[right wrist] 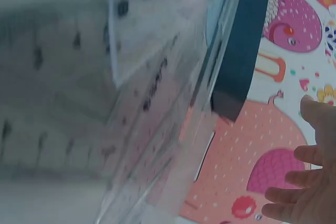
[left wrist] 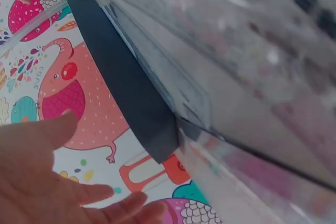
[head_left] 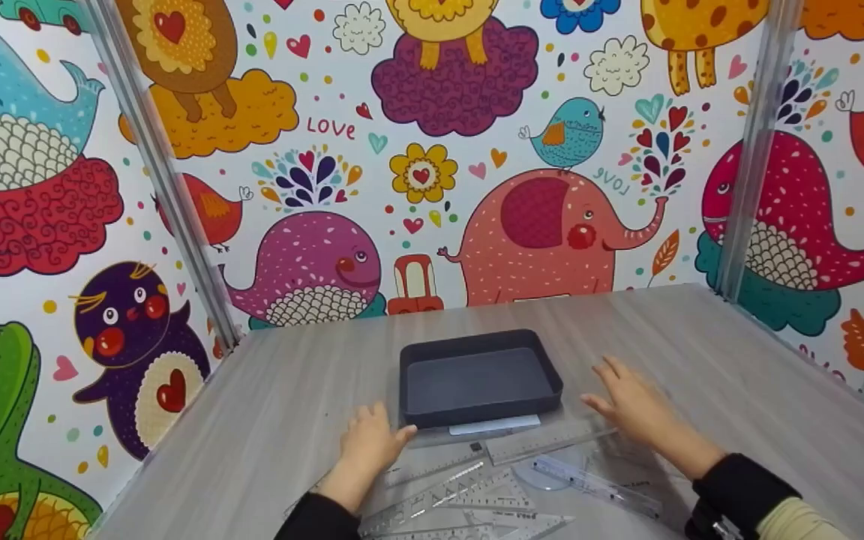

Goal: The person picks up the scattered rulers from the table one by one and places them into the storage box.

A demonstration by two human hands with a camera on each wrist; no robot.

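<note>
Here, left to right: left hand (head_left: pixel 369 442) flat on the worktop (head_left: pixel 267 405), fingers spread and relaxed, gripping nothing, thumb tip just short of the near left corner of the dark tray (head_left: pixel 479 375). Tray upright, hollow side up, nothing visible inside, near edge apparently resting on a pale card (head_left: pixel 493 425). Before the tray, a loose heap of clear rulers (head_left: pixel 469 487) and set squares, overlapping, between the two forearms and within easy reach. Right hand (head_left: pixel 631 405) likewise open, fingers fanned, hovering or resting just right of the tray, nothing pinched; contact with the worktop hard to judge. Both hands apparently poised either side of the tray, perhaps to steady it.
</note>
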